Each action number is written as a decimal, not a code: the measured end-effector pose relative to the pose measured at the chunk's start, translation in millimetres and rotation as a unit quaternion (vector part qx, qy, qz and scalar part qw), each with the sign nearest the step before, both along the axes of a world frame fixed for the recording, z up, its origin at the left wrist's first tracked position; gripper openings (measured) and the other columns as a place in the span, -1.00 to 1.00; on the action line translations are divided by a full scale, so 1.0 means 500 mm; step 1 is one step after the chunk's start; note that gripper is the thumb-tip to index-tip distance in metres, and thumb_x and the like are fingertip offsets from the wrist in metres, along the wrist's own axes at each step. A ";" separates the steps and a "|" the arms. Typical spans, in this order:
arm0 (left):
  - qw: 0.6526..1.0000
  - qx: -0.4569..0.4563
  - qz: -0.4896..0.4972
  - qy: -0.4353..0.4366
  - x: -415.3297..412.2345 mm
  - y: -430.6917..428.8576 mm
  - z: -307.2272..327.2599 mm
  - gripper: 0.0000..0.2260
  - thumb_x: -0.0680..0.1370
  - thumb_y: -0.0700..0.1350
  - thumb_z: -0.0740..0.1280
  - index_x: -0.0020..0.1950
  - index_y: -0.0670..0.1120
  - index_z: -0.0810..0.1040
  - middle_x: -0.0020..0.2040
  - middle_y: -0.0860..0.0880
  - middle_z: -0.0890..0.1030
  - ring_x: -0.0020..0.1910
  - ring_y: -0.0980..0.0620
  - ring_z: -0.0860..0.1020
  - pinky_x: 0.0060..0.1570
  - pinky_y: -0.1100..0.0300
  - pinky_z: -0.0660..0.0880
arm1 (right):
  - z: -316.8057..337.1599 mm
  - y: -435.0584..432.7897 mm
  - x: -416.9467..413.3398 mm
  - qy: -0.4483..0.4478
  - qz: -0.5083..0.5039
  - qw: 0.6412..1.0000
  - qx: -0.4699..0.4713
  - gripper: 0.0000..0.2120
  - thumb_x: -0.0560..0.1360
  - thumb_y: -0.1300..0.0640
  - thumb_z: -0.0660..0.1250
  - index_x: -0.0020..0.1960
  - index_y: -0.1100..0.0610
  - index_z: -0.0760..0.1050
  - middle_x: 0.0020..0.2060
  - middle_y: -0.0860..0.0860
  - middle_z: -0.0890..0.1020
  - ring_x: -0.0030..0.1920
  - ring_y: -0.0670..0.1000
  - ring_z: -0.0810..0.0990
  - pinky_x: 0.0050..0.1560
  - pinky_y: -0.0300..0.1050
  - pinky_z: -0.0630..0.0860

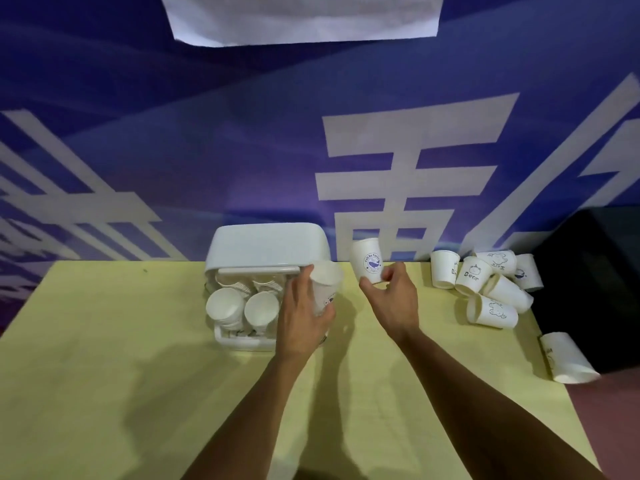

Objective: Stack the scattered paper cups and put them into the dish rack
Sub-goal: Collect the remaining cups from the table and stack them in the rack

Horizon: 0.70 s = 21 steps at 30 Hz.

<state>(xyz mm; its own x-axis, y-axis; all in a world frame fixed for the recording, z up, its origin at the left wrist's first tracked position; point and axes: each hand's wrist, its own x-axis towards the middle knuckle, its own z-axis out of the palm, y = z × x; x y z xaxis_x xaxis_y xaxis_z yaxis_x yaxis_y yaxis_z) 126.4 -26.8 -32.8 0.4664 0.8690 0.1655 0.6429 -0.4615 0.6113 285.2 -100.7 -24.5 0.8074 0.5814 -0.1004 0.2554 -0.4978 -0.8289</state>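
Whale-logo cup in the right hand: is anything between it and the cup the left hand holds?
Nothing visible. The right hand pinches the whale-logo cup at its base, just right of the other cup gripped by the left hand; only air between them.

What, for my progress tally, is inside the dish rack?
Four cup stacks sit in the dish rack, two front, two behind. The left hand and its cup cover the rack's right side.
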 end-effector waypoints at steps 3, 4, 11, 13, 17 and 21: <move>0.999 0.016 0.035 -0.009 -0.057 0.018 0.004 -0.28 0.42 -0.02 0.53 0.44 -0.03 0.19 0.35 -0.11 0.44 0.31 -0.12 0.48 0.23 0.13 0.42 | 0.015 0.014 -0.034 0.007 0.029 0.999 0.012 -0.59 0.39 -0.06 0.50 0.00 0.07 0.32 -0.12 -0.05 0.56 -0.21 -0.10 0.57 -0.31 -0.14 0.54; 0.998 0.019 0.051 -0.013 -0.076 0.024 0.005 -0.28 0.40 -0.02 0.54 0.42 -0.03 0.20 0.34 -0.13 0.47 0.29 -0.14 0.50 0.20 0.12 0.45 | 0.019 0.019 -0.045 0.013 0.038 0.999 0.013 -0.56 0.38 -0.06 0.51 0.01 0.05 0.31 -0.11 -0.07 0.55 -0.18 -0.09 0.59 -0.24 -0.11 0.61; 0.994 0.005 0.111 -0.026 -0.176 0.069 0.015 -0.16 0.37 -0.01 0.60 0.46 0.04 0.12 0.34 -0.17 0.48 0.29 -0.16 0.50 0.19 -0.05 0.56 | 0.060 0.068 -0.106 0.028 0.090 0.994 0.060 -0.39 0.35 -0.01 0.57 0.21 -0.02 0.25 0.05 -0.12 0.57 -0.01 -0.08 0.61 -0.01 -0.10 0.64; 0.993 -0.008 0.111 -0.038 -0.191 0.077 0.010 -0.13 0.36 -0.01 0.61 0.49 0.00 0.13 0.38 -0.14 0.46 0.32 -0.14 0.48 0.22 -0.02 0.53 | 0.070 0.083 -0.124 0.020 0.114 0.991 0.065 -0.27 0.35 -0.01 0.58 0.34 -0.03 0.21 0.10 -0.15 0.52 0.04 -0.07 0.58 0.04 -0.10 0.62; 0.992 -0.041 0.109 -0.040 -0.198 0.087 -0.007 -0.13 0.35 -0.02 0.61 0.51 0.01 0.16 0.42 -0.08 0.44 0.37 -0.09 0.44 0.27 -0.01 0.51 | 0.079 0.099 -0.147 0.010 0.148 0.986 0.073 -0.19 0.33 -0.03 0.58 0.42 -0.07 0.18 0.20 -0.10 0.54 0.13 -0.05 0.56 0.10 -0.10 0.59; 0.993 -0.059 0.096 -0.020 -0.199 0.098 -0.026 -0.14 0.36 -0.05 0.61 0.52 0.00 0.18 0.40 -0.10 0.47 0.37 -0.12 0.44 0.29 -0.05 0.49 | 0.086 0.114 -0.178 0.012 0.172 0.982 0.073 -0.24 0.35 -0.01 0.58 0.40 -0.04 0.23 0.26 -0.09 0.52 0.18 -0.07 0.52 0.11 -0.15 0.52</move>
<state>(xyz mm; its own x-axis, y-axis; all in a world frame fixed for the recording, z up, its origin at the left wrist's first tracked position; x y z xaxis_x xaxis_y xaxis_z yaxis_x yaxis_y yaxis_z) 27.2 22.4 -45.6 0.2847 0.9558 0.0730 0.6867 -0.2564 0.6802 196.2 -43.5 18.6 0.5585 0.8294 -0.0128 0.3674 -0.2612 -0.8926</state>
